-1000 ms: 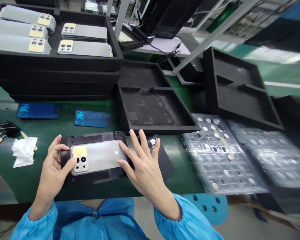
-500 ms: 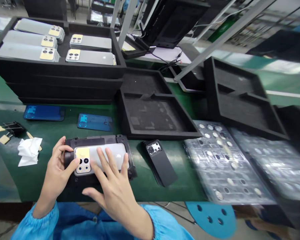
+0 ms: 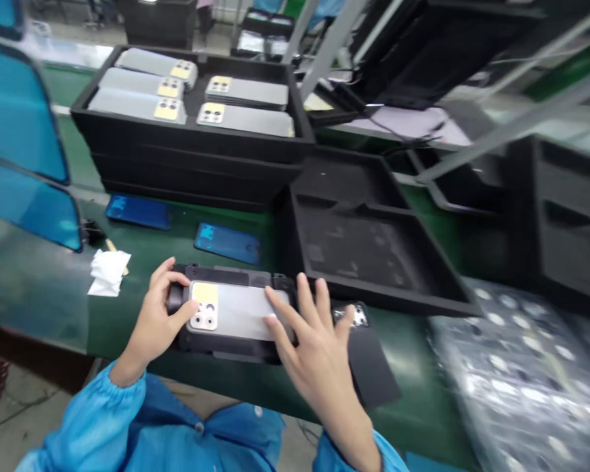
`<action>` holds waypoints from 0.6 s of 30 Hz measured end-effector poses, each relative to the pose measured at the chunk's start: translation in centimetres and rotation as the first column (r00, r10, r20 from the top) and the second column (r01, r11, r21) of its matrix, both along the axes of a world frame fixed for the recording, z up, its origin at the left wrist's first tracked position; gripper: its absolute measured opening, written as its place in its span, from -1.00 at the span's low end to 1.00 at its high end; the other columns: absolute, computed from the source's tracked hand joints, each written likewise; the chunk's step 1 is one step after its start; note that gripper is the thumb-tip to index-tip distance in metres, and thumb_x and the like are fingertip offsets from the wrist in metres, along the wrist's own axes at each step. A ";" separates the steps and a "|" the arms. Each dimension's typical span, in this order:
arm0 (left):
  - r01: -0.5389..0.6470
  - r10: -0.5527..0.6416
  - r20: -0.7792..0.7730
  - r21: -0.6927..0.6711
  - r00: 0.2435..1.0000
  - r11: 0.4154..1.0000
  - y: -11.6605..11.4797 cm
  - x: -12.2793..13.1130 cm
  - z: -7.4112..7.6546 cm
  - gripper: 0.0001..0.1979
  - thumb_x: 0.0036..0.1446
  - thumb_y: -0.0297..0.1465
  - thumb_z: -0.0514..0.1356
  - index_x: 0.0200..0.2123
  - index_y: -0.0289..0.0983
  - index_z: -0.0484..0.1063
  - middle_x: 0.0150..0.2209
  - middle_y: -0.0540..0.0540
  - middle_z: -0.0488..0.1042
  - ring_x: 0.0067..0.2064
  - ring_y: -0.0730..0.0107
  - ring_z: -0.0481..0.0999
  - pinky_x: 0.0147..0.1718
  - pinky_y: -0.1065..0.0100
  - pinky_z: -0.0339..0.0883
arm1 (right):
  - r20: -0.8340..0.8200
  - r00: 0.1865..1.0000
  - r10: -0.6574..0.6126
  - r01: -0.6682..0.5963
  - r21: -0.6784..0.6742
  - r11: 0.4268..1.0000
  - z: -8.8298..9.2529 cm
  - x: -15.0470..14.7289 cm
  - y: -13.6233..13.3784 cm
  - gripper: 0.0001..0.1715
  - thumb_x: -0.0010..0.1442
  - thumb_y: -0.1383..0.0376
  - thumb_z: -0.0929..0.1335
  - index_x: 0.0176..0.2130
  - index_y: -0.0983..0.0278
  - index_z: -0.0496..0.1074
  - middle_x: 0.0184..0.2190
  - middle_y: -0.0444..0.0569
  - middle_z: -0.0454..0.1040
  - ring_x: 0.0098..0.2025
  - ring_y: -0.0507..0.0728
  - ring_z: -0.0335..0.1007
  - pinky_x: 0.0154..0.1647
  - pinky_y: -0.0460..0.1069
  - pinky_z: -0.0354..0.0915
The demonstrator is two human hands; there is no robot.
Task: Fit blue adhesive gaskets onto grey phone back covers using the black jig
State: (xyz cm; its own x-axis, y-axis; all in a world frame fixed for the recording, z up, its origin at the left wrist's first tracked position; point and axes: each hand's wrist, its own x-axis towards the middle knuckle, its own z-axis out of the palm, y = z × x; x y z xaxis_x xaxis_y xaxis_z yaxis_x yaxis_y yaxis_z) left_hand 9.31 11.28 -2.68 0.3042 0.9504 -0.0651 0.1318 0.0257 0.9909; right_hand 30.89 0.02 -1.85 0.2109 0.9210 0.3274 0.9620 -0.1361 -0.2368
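A silver phone back cover (image 3: 238, 311) with a yellow sticker by its camera holes lies in a black fixture (image 3: 226, 344) on the green table. My left hand (image 3: 155, 324) grips the fixture's left end, thumb beside the camera holes. My right hand (image 3: 314, 347) lies flat with fingers spread, fingertips on the cover's right end. A black phone cover (image 3: 371, 364) lies just right of the fixture, partly under my right hand.
A stack of black foam trays (image 3: 187, 154) with several silver covers stands at the back. Another black foam tray (image 3: 368, 252) sits behind my right hand. Two blue films (image 3: 226, 242) and a white wipe (image 3: 105, 272) lie left. Plastic blister trays (image 3: 521, 380) lie right.
My right hand has slid from the middle of the silver cover to its right end. The camera view swung left; my left hand kept its hold on the fixture.
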 end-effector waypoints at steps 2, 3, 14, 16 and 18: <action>0.001 -0.001 -0.004 0.007 1.000 1.000 -0.2 0.0 -0.2 -0.74 0.01 -0.33 0.36 -0.21 -0.20 0.46 0.36 -0.31 0.21 0.42 -0.09 0.18 0.36 -0.02 0.07 | -0.066 0.998 0.009 -0.009 0.014 1.000 -0.3 0.2 0.0 -0.34 0.50 0.00 0.09 0.12 0.31 0.55 0.37 0.47 0.23 0.45 0.66 -0.04 0.19 0.76 -0.09; -0.006 0.007 -0.005 0.005 1.000 1.000 -0.3 -0.1 -0.2 -0.74 0.02 -0.33 0.36 -0.19 -0.20 0.47 0.36 -0.30 0.22 0.42 -0.08 0.19 0.35 -0.01 0.09 | -0.118 0.993 0.012 -0.008 0.027 1.000 -0.4 0.2 0.2 -0.32 0.48 -0.04 0.10 0.09 0.31 0.56 0.38 0.45 0.22 0.46 0.65 -0.07 0.22 0.75 -0.13; -0.374 0.386 -0.009 0.233 0.922 0.898 -11.4 -1.2 1.8 -0.90 0.25 -0.37 0.28 -0.18 -0.11 0.44 0.24 -0.14 0.33 0.33 0.15 0.31 0.30 0.08 0.22 | -0.659 0.743 0.118 0.001 0.176 0.984 1.9 1.2 2.3 -0.73 0.29 0.07 0.40 -0.29 0.22 0.45 -0.01 0.21 0.63 0.22 0.40 0.47 0.21 0.40 0.36; -0.372 0.365 0.082 0.117 0.928 0.921 -13.8 -0.2 2.1 -0.85 0.25 -0.32 0.28 -0.12 -0.08 0.43 0.20 -0.16 0.38 0.27 0.10 0.39 0.20 0.06 0.35 | -0.687 0.698 0.203 0.024 0.306 0.952 2.8 0.8 1.1 -0.80 0.25 0.19 0.46 -0.32 0.19 0.40 -0.33 0.00 0.66 -0.12 0.29 0.66 -0.02 0.26 0.54; -0.340 0.349 0.231 -0.080 0.908 0.937 -15.1 1.2 2.4 -0.57 0.21 -0.17 0.32 0.11 0.01 0.34 0.24 -0.19 0.37 0.25 0.02 0.43 0.11 0.05 0.43 | -0.641 0.707 0.298 0.062 0.476 0.877 3.0 -0.1 -0.9 -0.81 0.24 0.30 0.47 -0.22 0.14 0.37 -0.43 -0.14 0.61 -0.31 0.24 0.65 -0.13 0.26 0.58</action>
